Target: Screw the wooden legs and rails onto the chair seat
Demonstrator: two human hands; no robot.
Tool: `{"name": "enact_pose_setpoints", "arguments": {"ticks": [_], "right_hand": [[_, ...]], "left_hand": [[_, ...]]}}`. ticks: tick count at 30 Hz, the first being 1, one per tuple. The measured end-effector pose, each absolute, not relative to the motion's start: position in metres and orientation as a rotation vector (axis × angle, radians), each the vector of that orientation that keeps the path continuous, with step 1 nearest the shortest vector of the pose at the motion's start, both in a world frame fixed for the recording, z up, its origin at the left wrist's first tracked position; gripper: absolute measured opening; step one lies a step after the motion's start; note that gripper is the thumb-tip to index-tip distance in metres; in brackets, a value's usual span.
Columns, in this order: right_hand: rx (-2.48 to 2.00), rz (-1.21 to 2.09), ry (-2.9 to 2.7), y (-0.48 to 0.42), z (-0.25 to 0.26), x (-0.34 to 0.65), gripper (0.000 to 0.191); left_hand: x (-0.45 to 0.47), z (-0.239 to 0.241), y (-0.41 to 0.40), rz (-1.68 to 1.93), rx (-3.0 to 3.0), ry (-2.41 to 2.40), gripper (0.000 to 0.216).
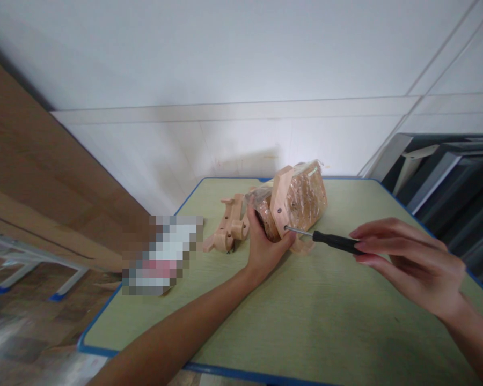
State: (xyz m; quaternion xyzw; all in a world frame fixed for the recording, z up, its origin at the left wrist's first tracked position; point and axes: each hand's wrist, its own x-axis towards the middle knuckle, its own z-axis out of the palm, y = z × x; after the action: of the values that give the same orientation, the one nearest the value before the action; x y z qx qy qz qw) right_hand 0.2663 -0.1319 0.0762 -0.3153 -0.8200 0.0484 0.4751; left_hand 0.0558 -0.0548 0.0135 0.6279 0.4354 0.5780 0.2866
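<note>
My right hand (410, 262) pinches the black handle of a screwdriver (334, 242) between fingertips and thumb. Its metal tip meets a dark screw hole low on the edge of a light wooden assembly (280, 206), and a second screw shows above it. Clear plastic film (308, 195) wraps the assembly's broad side. My left hand (263, 246) grips the assembly from the lower left, thumb close to the screwdriver tip; some of its fingers are hidden behind the wood. Just left of that hand lies a separate wooden part (230, 225) with knobs and dark holes.
The light green table (306, 321) has a blue edge and stands against a white wall (225, 145). A blurred-out flat item (165, 257) lies at its left side. Brown board (56, 177) leans at the left; dark flat panels (454, 182) are stacked at the right.
</note>
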Motion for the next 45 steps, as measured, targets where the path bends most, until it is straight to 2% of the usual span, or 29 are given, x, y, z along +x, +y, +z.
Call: {"name": "enact_pose_setpoints", "arguments": {"ticks": [7, 19, 33, 45], "right_hand": [[-0.759, 0.219, -2.106, -0.1309, 0.0772, 0.2705, 0.039], [-0.744, 0.154, -2.137, -0.1333, 0.0800, 0.2750, 0.051], [-0.771, 0.152, -2.110, -0.1337, 0.0810, 0.2723, 0.044], [-0.831, 0.001, -2.097, -0.1327, 0.0762, 0.2738, 0.033]], "left_hand": [[0.0550, 0.0117, -0.0537, 1.559, 1.639, 1.188, 0.099], [0.0553, 0.0125, -0.0541, 1.548, 1.650, 1.165, 0.098], [0.0556, 0.0120, -0.0546, 1.548, 1.663, 1.161, 0.102], [0.0551, 0.0094, -0.0537, 1.546, 1.665, 1.172, 0.101]]}}
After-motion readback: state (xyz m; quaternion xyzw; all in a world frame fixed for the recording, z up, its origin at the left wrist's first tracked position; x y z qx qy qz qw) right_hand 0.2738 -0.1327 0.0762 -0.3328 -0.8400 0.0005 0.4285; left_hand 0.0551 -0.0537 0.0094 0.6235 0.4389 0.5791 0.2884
